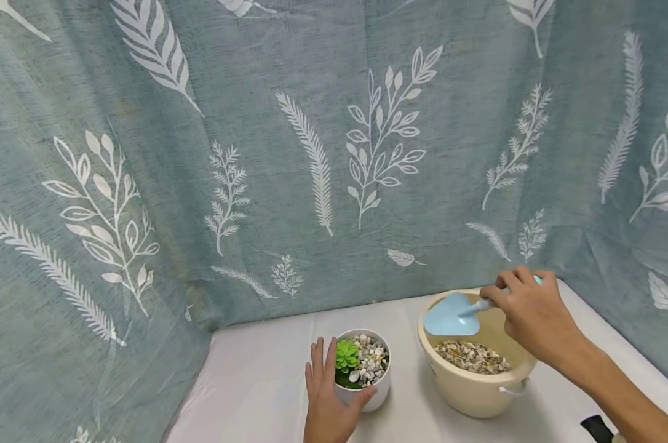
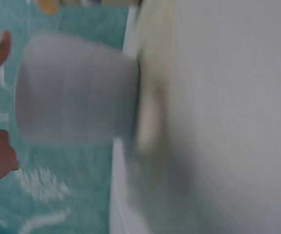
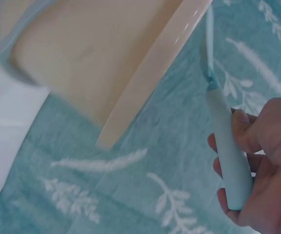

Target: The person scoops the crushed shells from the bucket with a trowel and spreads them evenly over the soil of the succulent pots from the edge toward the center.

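My left hand (image 1: 327,397) is cupping the white pot (image 1: 374,394) from its left side, fingers (image 1: 316,363) mostly straight and thumb hooked round the front. It's steadying, not a real grip. The pot is sitting on the bench (image 1: 256,394) with the small green plant (image 1: 346,355) and pebbles (image 1: 371,360) already near the rim. Risk: one more load is likely spilling over the edge or burying the plant.

My right hand (image 1: 533,314) is curling tight round the handle of the blue trowel (image 1: 451,315), blade hanging over the cream bucket (image 1: 478,387) of pebbles (image 1: 472,357). The blade looks empty from the head view. Risk: tilting it while crossing the gap is scattering pebbles on the bench, and a bump could be tipping the pot.
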Available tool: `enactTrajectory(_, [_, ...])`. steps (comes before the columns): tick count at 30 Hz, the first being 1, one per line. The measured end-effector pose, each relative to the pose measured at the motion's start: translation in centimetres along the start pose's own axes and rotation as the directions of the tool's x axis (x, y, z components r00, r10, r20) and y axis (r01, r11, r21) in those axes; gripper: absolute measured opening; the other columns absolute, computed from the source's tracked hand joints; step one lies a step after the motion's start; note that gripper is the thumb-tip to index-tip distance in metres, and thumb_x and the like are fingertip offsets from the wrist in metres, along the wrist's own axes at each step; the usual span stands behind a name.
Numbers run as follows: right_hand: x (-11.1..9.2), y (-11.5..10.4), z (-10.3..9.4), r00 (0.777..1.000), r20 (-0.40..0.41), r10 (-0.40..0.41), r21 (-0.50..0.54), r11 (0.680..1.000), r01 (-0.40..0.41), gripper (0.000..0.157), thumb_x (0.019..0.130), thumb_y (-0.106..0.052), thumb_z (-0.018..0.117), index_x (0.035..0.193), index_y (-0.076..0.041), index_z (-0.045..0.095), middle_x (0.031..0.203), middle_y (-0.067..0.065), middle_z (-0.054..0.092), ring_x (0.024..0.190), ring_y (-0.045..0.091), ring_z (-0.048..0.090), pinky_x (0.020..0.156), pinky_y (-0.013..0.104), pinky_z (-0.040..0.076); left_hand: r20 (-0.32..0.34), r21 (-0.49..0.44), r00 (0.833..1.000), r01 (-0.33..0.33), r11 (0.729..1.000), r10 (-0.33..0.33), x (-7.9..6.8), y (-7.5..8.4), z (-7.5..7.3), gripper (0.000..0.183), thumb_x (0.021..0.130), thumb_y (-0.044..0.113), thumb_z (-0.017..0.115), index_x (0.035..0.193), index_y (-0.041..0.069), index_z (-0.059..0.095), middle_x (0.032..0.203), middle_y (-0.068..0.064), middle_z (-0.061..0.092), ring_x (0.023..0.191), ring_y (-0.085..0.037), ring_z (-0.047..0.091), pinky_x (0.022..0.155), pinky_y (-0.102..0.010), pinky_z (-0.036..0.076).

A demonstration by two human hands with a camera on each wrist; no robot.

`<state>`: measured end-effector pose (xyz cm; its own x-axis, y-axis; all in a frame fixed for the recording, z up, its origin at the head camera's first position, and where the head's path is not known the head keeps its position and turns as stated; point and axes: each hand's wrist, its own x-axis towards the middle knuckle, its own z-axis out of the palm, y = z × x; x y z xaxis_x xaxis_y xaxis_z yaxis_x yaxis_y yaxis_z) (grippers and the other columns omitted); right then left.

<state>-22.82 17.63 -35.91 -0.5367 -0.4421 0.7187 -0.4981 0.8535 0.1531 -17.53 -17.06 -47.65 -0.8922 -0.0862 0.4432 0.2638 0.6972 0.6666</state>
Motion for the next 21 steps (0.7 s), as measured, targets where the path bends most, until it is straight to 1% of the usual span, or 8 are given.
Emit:
enactTrajectory(2, [-0.5, 0.8, -0.4, 1.000, 0.011, 0.019, -0.025, 0.999, -0.019, 0.051, 0.058, 0.022, 0.069, 0.093, -0.014, 0.078, 0.087, 0.008, 0.065, 0.086, 0.031, 0.057, 0.080, 0.064, 0.047, -0.048, 0.003, 0.994, -0.101, 0.995, 0.101, 0.3, 1.4, 1.2, 0.099, 0.082, 0.052, 0.086, 0.159, 0.009, 0.042, 0.167, -0.023, 0.036, 0.154, -0.051, 0.032, 0.119, -0.076, 0.026])
enactTrajectory(4, [-1.1, 1.5, -0.8, 0.999, 0.031, 0.028, -0.062, 0.998, -0.026, 0.048, 0.058, 0.020, 0.073, 0.092, -0.013, 0.078, 0.087, 0.009, 0.065, 0.087, 0.032, 0.057, 0.082, 0.063, 0.047, -0.054, -0.005, 0.984, -0.170, 0.986, 0.169, 0.7, 2.9, 2.3, 0.094, 0.086, 0.055, 0.082, 0.160, 0.013, 0.042, 0.167, -0.018, 0.039, 0.154, -0.047, 0.035, 0.119, -0.072, 0.031])
enactTrajectory(6, [-1.5, 2.1, -0.9, 0.998, 0.058, 0.019, -0.108, 0.994, -0.013, 0.045, 0.057, 0.018, 0.078, 0.090, -0.012, 0.077, 0.087, 0.010, 0.064, 0.088, 0.033, 0.057, 0.083, 0.061, 0.047, -0.020, -0.014, 0.977, -0.211, 0.977, 0.211, 1.0, 4.4, 3.4, 0.094, 0.088, 0.057, 0.078, 0.163, 0.016, 0.039, 0.168, -0.013, 0.040, 0.155, -0.043, 0.036, 0.119, -0.066, 0.037])
enactTrajectory(8, [-1.6, 2.5, -0.7, 0.996, 0.093, -0.001, -0.159, 0.987, 0.016, 0.040, 0.058, 0.013, 0.085, 0.088, -0.012, 0.077, 0.087, 0.011, 0.064, 0.089, 0.034, 0.058, 0.084, 0.060, 0.048, 0.016, -0.033, 0.966, -0.256, 0.966, 0.257, 1.5, 5.5, 4.3, 0.095, 0.089, 0.056, 0.078, 0.163, 0.014, 0.037, 0.167, -0.013, 0.041, 0.154, -0.042, 0.039, 0.118, -0.063, 0.042])
enactTrajectory(11, [-1.4, 2.8, -0.2, 0.991, 0.119, -0.055, -0.235, 0.969, 0.082, 0.035, 0.058, 0.008, 0.094, 0.080, -0.010, 0.074, 0.083, 0.012, 0.062, 0.087, 0.034, 0.056, 0.083, 0.057, 0.049, 0.088, -0.066, 0.950, -0.296, 0.953, 0.301, 2.2, 6.8, 5.9, 0.099, 0.089, 0.055, 0.078, 0.163, 0.006, 0.036, 0.167, -0.017, 0.040, 0.153, -0.043, 0.039, 0.117, -0.060, 0.044])
enactTrajectory(14, [-1.2, 2.9, 0.6, 0.984, 0.129, -0.126, -0.293, 0.943, 0.159, 0.032, 0.060, 0.003, 0.097, 0.074, -0.008, 0.070, 0.083, 0.013, 0.060, 0.084, 0.032, 0.054, 0.083, 0.053, 0.050, 0.152, -0.100, 0.944, -0.281, 0.954, 0.294, 2.6, 7.8, 7.3, 0.104, 0.086, 0.058, 0.079, 0.161, 0.000, 0.036, 0.167, -0.022, 0.038, 0.153, -0.045, 0.039, 0.117, -0.059, 0.044])
enactTrajectory(18, [-0.9, 2.7, 2.1, 0.960, 0.170, -0.221, -0.362, 0.892, 0.270, 0.031, 0.069, -0.005, 0.095, 0.066, -0.008, 0.064, 0.085, 0.012, 0.059, 0.085, 0.029, 0.052, 0.085, 0.046, 0.050, 0.245, -0.120, 0.945, -0.193, 0.974, 0.217, 2.4, 8.8, 8.5, 0.110, 0.084, 0.061, 0.080, 0.162, -0.001, 0.033, 0.170, -0.024, 0.030, 0.153, -0.044, 0.039, 0.116, -0.055, 0.048])
enactTrajectory(21, [-0.9, 2.5, 3.2, 0.939, 0.237, -0.249, -0.411, 0.850, 0.329, 0.035, 0.074, -0.012, 0.092, 0.059, -0.010, 0.061, 0.083, 0.009, 0.060, 0.084, 0.026, 0.050, 0.085, 0.041, 0.047, 0.288, -0.117, 0.943, -0.135, 0.984, 0.164, 2.3, 9.4, 9.0, 0.111, 0.083, 0.061, 0.081, 0.163, 0.000, 0.032, 0.172, -0.022, 0.027, 0.154, -0.042, 0.039, 0.115, -0.053, 0.050])
